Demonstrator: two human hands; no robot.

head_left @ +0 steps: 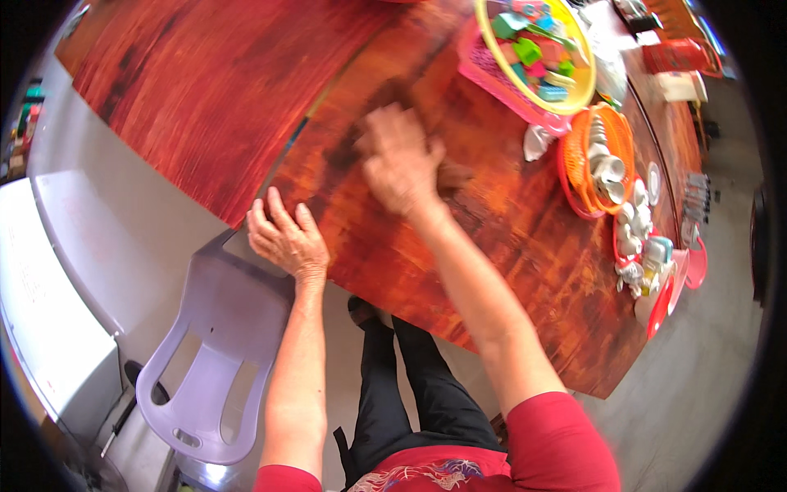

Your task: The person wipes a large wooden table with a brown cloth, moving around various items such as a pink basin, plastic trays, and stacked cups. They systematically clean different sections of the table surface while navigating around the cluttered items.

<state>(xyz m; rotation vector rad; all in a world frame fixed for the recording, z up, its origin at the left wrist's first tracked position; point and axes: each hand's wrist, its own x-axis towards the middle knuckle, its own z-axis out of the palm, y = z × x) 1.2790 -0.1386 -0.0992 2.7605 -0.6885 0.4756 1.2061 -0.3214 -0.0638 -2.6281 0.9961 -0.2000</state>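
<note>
My left hand [287, 238] rests at the near edge of the red-brown wooden table [492, 271], its fingers spread and nothing in them. Farther in, my right hand [402, 160] is over the tabletop and smeared by motion. Beneath and beside it shows a brown, blurred patch that looks like a cloth [453, 175]. The blur hides how the right fingers lie and whether they grip this patch.
A lilac plastic chair [217, 328] stands below my left hand. At the table's right are a yellow basket [588, 78] of colourful blocks, an orange basket [627, 135] with white cups and spoons, and small bottles [656, 256]. A white appliance [57, 287] stands at far left.
</note>
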